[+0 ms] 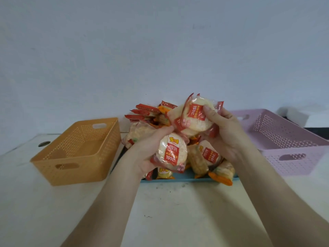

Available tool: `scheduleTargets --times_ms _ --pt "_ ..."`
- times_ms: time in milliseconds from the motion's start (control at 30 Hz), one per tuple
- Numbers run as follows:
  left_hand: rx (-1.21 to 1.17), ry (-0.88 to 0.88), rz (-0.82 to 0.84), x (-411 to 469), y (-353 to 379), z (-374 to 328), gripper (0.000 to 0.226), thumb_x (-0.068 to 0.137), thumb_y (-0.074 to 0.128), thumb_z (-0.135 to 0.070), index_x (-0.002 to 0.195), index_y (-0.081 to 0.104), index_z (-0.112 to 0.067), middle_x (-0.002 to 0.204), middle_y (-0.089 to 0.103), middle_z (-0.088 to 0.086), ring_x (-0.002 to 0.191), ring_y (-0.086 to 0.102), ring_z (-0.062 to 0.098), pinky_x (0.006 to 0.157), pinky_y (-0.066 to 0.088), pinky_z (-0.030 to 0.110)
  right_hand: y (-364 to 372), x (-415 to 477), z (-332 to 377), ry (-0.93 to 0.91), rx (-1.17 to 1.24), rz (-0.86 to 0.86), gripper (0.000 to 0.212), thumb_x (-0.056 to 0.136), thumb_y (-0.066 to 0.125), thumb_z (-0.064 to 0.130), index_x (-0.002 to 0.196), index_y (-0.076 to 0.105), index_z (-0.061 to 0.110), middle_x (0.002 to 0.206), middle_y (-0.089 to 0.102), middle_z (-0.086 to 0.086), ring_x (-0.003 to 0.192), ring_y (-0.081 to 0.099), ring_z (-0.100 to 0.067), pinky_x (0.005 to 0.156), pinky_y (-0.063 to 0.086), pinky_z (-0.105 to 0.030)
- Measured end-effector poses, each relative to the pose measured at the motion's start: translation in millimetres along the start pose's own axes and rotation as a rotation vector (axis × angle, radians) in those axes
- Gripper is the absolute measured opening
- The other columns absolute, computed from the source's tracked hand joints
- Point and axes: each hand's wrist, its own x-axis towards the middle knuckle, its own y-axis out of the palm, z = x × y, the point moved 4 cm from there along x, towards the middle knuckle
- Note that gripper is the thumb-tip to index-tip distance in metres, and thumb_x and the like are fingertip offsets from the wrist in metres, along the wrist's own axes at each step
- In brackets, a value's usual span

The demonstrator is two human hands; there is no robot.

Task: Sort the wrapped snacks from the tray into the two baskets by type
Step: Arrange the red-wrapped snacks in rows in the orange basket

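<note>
Left hand [149,152]: fingers curled round lower pack [171,152], just above tray [179,180]. Right hand [226,132]: thumb and fingers pinched on upper pack [194,118], possibly two overlapped, high over pile [140,129]. Orange basket [46,168] left of tray, pink basket [311,161] right. Treat as light, with crinkly, slippery film over a brittle disc; likely to crack if squeezed. Take hold at rim or crimped seal, not across the face. No true long axis in the disc; wrapper axis seal to seal. Lower pack facing camera, label upright; upper pack tilted, label inverted.
</note>
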Motion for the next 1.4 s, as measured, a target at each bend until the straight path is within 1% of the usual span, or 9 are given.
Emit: scheduleTargets --times_ms 367,533,633,767,933,1033,1167,1267,1400 --pt "0.514 0.608 -0.511 -4 -20 -22 0.026 0.099 0.043 -0.043 0.091 0.067 -0.036 0.088 0.07 -0.008 0.086 0.067 0.012 0.085 0.055 0.048 6 -2 -24 0.189 0.04 -0.137 0.013 0.086 0.068 0.022 0.095 0.068 0.013 0.087 0.073 -0.003 0.072 0.069 -0.015 0.071 0.052 -0.032" --pt "0.309 0.383 -0.174 -7 -4 -24 0.045 0.078 0.06 -0.066 0.112 0.058 -0.036 0.116 0.064 -0.008 0.111 0.061 0.014 0.095 0.052 0.038 23 -12 -47 0.223 -0.149 0.011 0.041 0.092 0.061 0.031 0.125 0.06 0.006 0.106 0.072 -0.012 0.089 0.072 -0.025 0.066 0.056 -0.035" --pt "0.385 0.383 -0.157 -8 -12 -24 0.071 0.064 0.086 -0.044 0.127 0.052 -0.037 0.119 0.063 -0.01 0.109 0.062 0.013 0.091 0.054 0.034 34 -16 -49 0.189 -0.213 0.098 0.03 0.094 0.057 0.033 0.124 0.054 0.034 0.098 0.075 0.001 0.084 0.073 -0.016 0.06 0.057 -0.03" --pt "0.491 0.695 -0.497 -33 -48 -63 0.052 0.07 0.082 -0.018 0.113 0.058 -0.035 0.11 0.064 -0.015 0.102 0.062 0.005 0.087 0.054 0.029 51 -13 -55 0.156 -0.504 0.115 0.036 0.09 0.055 0.051 0.123 0.041 0.046 0.116 0.065 0.004 0.104 0.065 -0.013 0.088 0.053 -0.039" --pt "0.994 0.74 -1.035 -46 -122 -70 0.046 0.086 0.065 -0.026 0.129 0.051 -0.029 0.133 0.05 0.004 0.122 0.047 0.027 0.101 0.042 0.05 65 -5 -78 0.035 -1.144 0.224 0.048 0.089 0.063 0.036 0.134 0.046 0.031 0.123 0.054 0.006 0.102 0.057 -0.009 0.079 0.049 -0.025" --pt "1.18 0.433 -0.942 -27 -137 -46 0.052 0.095 0.05 -0.033 0.144 0.033 -0.025 0.155 0.027 0.009 0.144 0.019 0.029 0.114 0.015 0.057 65 -4 -98 -0.032 -1.536 0.331 0.058 0.087 0.063 0.04 0.139 0.039 0.027 0.128 0.051 0.0 0.121 0.047 -0.022 0.096 0.045 -0.037" --pt "1.112 0.656 -0.522 -21 -94 -50 0.046 0.091 0.059 -0.019 0.136 0.05 -0.025 0.141 0.048 -0.001 0.131 0.043 0.018 0.106 0.038 0.035 52 -2 -96 -0.007 -1.754 0.292 0.077 0.083 0.066 0.043 0.147 0.024 0.035 0.148 0.035 -0.004 0.135 0.028 -0.033 0.106 0.032 -0.045" --pt "1.31 0.27 -0.094 -8 -65 -18 0.062 0.083 0.071 -0.027 0.14 0.046 -0.026 0.142 0.048 -0.003 0.126 0.049 0.02 0.1 0.045 0.035 41 -2 -92 -0.011 -1.879 0.196 0.086 0.081 0.068 0.046 0.149 0.017 0.032 0.149 0.033 -0.012 0.132 0.034 -0.037 0.101 0.038 -0.044" --pt "1.519 0.181 -0.085 7 -58 3 0.078 0.081 0.071 -0.045 0.146 0.034 -0.023 0.149 0.036 0.002 0.135 0.034 0.026 0.108 0.037 0.045 33 1 -90 0.045 -1.835 0.169 0.089 0.079 0.071 0.043 0.147 0.017 0.025 0.139 0.041 -0.017 0.118 0.049 -0.036 0.088 0.046 -0.04"
